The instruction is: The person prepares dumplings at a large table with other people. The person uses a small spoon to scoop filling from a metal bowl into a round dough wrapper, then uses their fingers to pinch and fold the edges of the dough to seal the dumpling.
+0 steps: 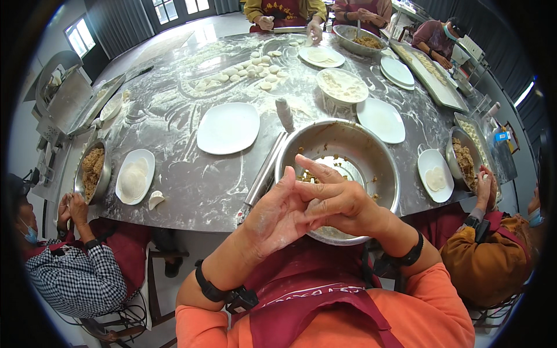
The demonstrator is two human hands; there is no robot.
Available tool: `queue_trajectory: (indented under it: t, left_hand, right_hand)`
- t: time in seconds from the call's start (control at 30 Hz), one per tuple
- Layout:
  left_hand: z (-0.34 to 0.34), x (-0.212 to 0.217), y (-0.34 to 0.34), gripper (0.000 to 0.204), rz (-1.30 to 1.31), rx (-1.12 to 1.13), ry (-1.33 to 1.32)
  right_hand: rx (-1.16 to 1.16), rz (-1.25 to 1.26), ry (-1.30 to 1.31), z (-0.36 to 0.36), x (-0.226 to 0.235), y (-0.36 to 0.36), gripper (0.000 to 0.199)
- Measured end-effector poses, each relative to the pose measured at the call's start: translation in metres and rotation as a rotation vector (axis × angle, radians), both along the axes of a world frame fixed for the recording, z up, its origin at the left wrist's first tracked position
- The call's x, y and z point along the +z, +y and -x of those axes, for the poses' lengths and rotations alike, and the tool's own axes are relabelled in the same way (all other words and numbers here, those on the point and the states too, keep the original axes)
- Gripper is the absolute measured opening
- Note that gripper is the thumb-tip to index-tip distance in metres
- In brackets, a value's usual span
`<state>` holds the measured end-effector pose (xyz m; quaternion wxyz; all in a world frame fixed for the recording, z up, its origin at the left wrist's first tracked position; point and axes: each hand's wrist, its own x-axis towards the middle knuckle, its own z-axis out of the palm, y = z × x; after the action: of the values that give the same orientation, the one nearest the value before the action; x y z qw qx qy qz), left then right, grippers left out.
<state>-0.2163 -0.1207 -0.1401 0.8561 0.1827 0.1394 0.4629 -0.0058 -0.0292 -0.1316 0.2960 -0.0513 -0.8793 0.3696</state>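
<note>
Over the near rim of a large steel bowl [380,153], my two hands meet. My left hand [270,217] has its palm turned up toward me, dusted with flour, thumb raised; its fingertips are partly hidden by the other hand. Across those fingers lies my right hand [348,203], its fingers stretched out and spread. I see nothing held between them. Brown bits of filling cling to the bowl's wall, and its shiny bottom shows through. A shiny metal cylinder [264,174] leans along the bowl's left side, with a grey floury handle-like piece [284,114] at its far end.
A white plate [228,129] lies left of the bowl, another plate [381,119] beyond it. Dough rounds [252,69] are scattered on the floury steel table. People sit on both sides, with filling bowls [93,168] and plates of wrappers [134,177]. A dumpling [155,200] lies near the edge.
</note>
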Motion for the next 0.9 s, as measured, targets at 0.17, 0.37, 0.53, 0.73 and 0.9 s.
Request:
queue_trajectory:
  t: [0.17,0.37,0.53,0.73,0.9]
  left_hand:
    - [-0.012,0.008,0.0,0.092,0.007,0.076,0.122]
    - [-0.008,-0.01,0.003,0.089,-0.017,0.079,0.055]
    - [-0.007,-0.021,0.006,0.082,0.007,0.069,-0.014]
    - [-0.025,0.011,-0.001,0.079,0.056,0.269,0.249]
    - [-0.023,0.012,-0.004,0.074,0.042,0.265,0.144]
  right_hand:
    - [-0.005,-0.147,-0.014,-0.003,-0.007,0.002,0.016]
    - [-0.055,0.2,0.027,-0.006,0.001,0.002,0.028]
    - [-0.04,0.244,0.132,-0.008,-0.006,0.006,0.034]
    - [-0.186,-0.096,0.126,-0.002,-0.01,0.0,0.038]
    - [-0.216,0.33,0.277,0.0,0.002,-0.011,0.042]
